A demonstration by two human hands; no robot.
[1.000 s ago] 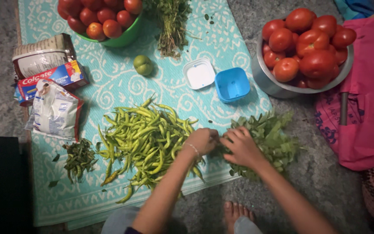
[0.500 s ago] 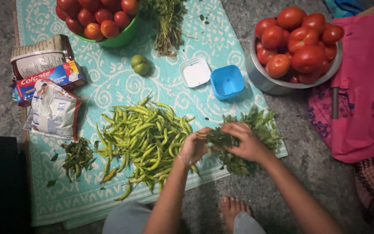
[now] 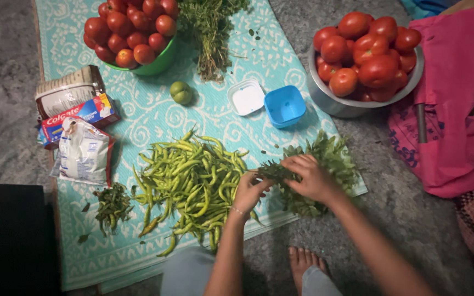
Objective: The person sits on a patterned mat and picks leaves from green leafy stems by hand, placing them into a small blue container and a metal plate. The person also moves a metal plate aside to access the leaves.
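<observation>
A bare foot (image 3: 304,261) rests on the grey floor (image 3: 412,230) at the near edge of a turquoise patterned mat (image 3: 138,118). Just past it, both hands work at a bunch of leafy greens (image 3: 333,161) lying on the mat's near right corner. The left hand (image 3: 249,189) has its grip pinched on a dark sprig (image 3: 270,172) from the bunch, and the right hand (image 3: 309,176) presses down, its grip clenched on the same greens. Touching the left hand's side lies a heap of green chillies (image 3: 190,181), with a small pile of darker trimmings (image 3: 111,204) near the mat's left edge. Farther on sit 2 small square tubs, 1 white (image 3: 246,97) and 1 blue (image 3: 285,106), and a green fruit (image 3: 181,92). At the far edge stands a green bowl of tomatoes (image 3: 138,33); a steel bowl of tomatoes (image 3: 366,60) sits off the mat's right edge.
</observation>
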